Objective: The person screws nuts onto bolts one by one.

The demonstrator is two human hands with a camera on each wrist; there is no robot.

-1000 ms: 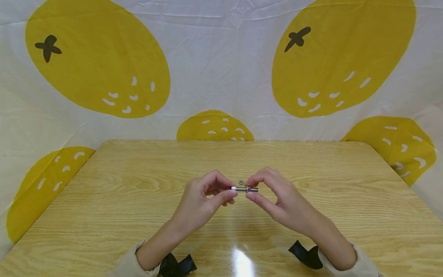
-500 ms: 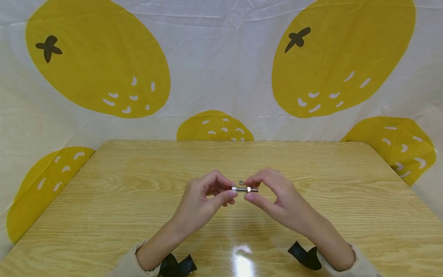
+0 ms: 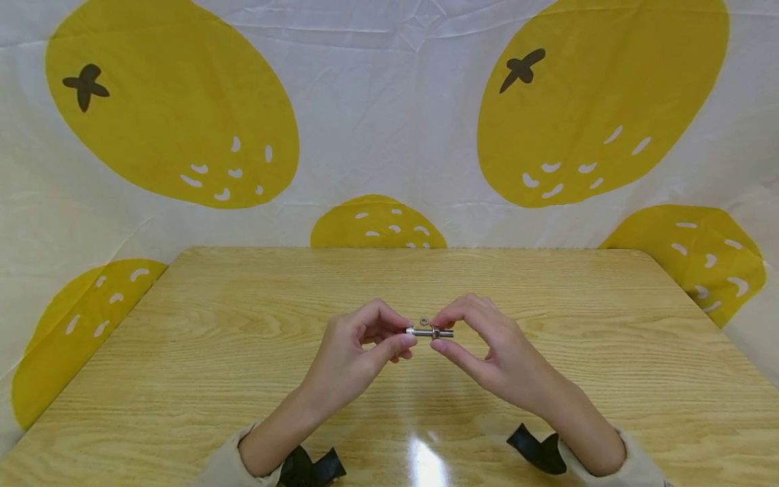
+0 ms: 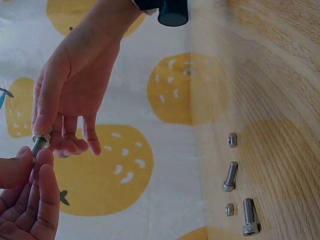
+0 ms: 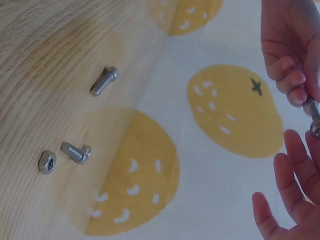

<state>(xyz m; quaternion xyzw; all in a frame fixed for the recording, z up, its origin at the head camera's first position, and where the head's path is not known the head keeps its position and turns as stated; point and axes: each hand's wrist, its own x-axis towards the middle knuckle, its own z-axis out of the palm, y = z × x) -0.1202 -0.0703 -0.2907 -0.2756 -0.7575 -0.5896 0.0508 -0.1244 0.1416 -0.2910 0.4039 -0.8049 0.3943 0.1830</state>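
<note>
A steel bolt (image 3: 421,332) lies level between my hands, just above the tabletop in the head view. My left hand (image 3: 359,348) pinches its head end between thumb and fingers. Partway along the shank sits a hex nut (image 3: 435,333), pinched by the thumb and index finger of my right hand (image 3: 496,352); the threaded tip sticks out to the right beyond it. The left wrist view shows the bolt's threads (image 4: 38,146) between both hands. At the edge of the right wrist view, part of the same bolt (image 5: 312,107) shows.
On the wooden table (image 3: 274,291) a loose nut (image 3: 424,320) lies just behind the held bolt. The left wrist view shows loose bolts (image 4: 250,217) (image 4: 230,176) and nuts (image 4: 232,140) (image 4: 229,209) there. A lemon-print cloth (image 3: 389,122) hangs behind the table.
Half a second ago my right fingertips were parted slightly, baring the nut; now they close on it again. The bolt and left hand have stayed nearly still.
</note>
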